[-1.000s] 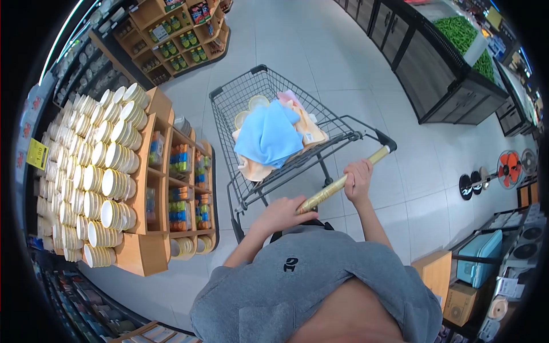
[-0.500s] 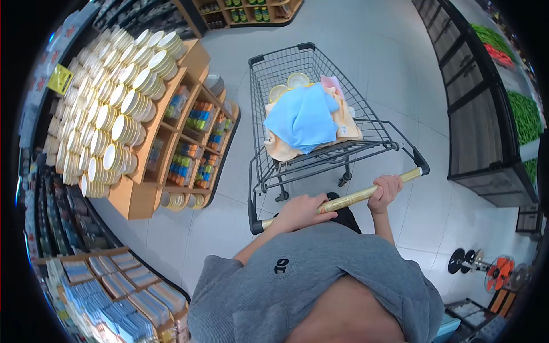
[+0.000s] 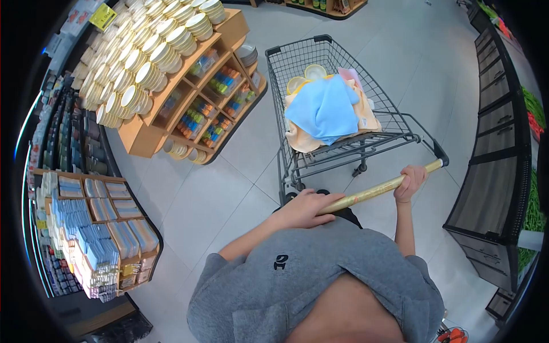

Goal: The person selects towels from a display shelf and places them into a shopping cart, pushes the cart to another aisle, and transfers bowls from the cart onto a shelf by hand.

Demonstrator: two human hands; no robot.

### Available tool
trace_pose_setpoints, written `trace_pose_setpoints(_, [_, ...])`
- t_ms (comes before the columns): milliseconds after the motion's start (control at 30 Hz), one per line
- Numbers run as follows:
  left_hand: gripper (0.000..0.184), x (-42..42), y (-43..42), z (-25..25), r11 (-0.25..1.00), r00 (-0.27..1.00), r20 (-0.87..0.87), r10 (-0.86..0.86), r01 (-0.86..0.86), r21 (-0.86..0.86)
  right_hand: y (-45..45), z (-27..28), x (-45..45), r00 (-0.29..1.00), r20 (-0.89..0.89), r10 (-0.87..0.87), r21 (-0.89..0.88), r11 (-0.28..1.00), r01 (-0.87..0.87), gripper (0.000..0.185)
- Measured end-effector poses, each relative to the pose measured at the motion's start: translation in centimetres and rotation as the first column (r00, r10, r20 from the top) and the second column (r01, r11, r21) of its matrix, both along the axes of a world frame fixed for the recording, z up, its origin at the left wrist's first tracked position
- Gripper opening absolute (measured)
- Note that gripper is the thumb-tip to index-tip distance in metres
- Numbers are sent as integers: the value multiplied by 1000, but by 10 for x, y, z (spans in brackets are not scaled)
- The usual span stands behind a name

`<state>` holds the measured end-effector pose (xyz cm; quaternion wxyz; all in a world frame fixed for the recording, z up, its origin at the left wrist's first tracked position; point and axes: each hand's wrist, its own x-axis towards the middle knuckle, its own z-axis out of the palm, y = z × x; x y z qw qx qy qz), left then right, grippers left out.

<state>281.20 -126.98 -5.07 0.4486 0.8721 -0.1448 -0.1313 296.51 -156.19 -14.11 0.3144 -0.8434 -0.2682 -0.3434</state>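
The left hand [image 3: 309,208] has its fingers draped over one handle [image 3: 372,193], and the right hand [image 3: 412,182] grips it in a fist near its two o'clock end. The one cart [image 3: 343,134] sits at twelve o'clock from the person, holding one blue cloth [image 3: 323,108], one pink cloth [image 3: 350,76], cream cloth [image 3: 303,140] beneath the blue, and two round tubs [image 3: 314,72] at the pile's far side.

A wooden stand [image 3: 135,136] at eleven o'clock bears bowl stacks [image 3: 150,75], too many to count, and at least four cubbies of coloured packs [image 3: 224,82]; it flanks the cart, apart from it. One yellow sign [image 3: 103,17] tops it. A second stand [image 3: 150,268] is at ten, dark cabinets [image 3: 492,194] at two, and one red fan [image 3: 453,335] at four.
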Motion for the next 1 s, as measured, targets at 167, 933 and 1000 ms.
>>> trace_pose_setpoints(167, [49, -9, 15, 6, 981, 976, -144, -164, 177, 85, -43, 6, 46, 991, -133, 21, -138, 990, -39, 30])
trace_pose_setpoints(933, [23, 105, 130, -98, 683, 819, -91, 567, -529, -504, 39, 44, -49, 503, -859, -94, 154, 889, 430, 67])
trace_pose_setpoints(1000, [22, 94, 175, -121, 487, 677, -348, 648, -720, -494, 51, 25, -45, 625, -733, -267, 81, 879, 470, 66])
